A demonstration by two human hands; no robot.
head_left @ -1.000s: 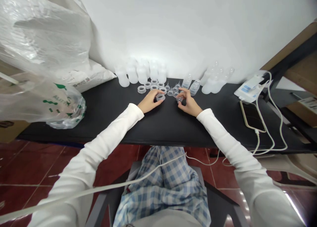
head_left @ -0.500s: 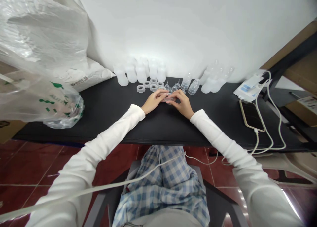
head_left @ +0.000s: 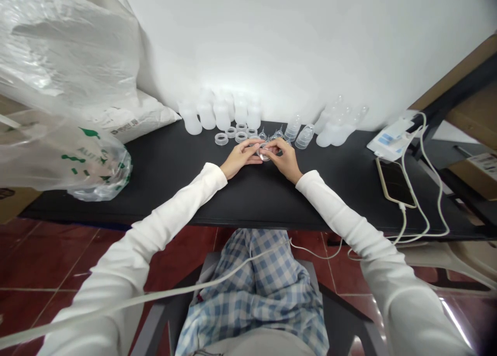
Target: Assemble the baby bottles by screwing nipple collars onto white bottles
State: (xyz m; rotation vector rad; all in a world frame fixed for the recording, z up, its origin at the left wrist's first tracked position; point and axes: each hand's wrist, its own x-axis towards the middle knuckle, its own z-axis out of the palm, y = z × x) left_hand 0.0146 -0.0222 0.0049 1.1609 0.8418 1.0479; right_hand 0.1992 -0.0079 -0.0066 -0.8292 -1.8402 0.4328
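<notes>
Between my two hands is a clear plastic bottle collar ring point(head_left: 264, 157), partly covered by fingers. My left hand point(head_left: 239, 159) grips its left side, thumb and fingers closed on it. From the other side my right hand point(head_left: 284, 160) pinches the ring; whether a teat sits inside cannot be made out. Just beyond the hands lie loose collar rings point(head_left: 221, 139) and several clear pointed teats point(head_left: 279, 133). Clear caps point(head_left: 305, 137) stand right of the teats. Frosted baby bottles point(head_left: 222, 115) line the wall behind, and more bottles with clear domed caps point(head_left: 337, 130) stand farther right.
A large white plastic bag point(head_left: 77, 50) and a printed clear bag point(head_left: 97, 164) fill the left of the black table point(head_left: 174, 190). At right lie a phone point(head_left: 395, 182), white cables point(head_left: 438, 200) and a blue-and-white packet point(head_left: 390, 137). A white cable crosses above my lap.
My right fingers have shifted slightly and closed tighter on the ring. The ring is now tilted, showing more of its face. My left hand has barely moved.
</notes>
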